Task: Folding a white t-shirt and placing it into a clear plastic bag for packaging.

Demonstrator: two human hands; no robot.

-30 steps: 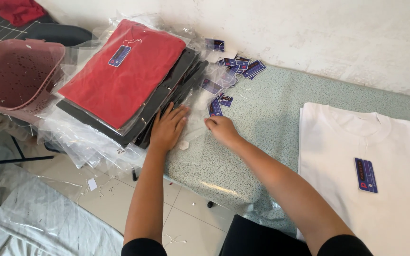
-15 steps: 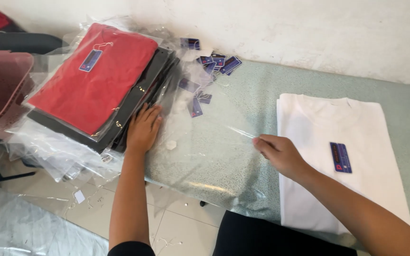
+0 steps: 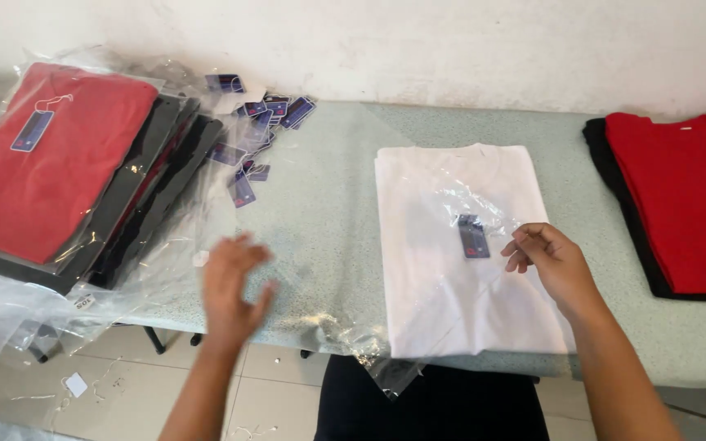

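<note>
A speckled green table is covered with a white folded shirt, bagged shirts, loose tags and red shirts.

Left hand hovers blurred with fingers spread; right hand has fingers curled, pinching.

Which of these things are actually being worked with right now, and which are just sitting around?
In use:
- clear plastic bag, pinched by the right hand and lying over the shirt
- folded white shirt with a blue tag
- left hand, open above the table edge

Lying about:
- stack of bagged shirts, red on top
- loose blue tags by the wall
- unbagged red shirts, far right
</note>
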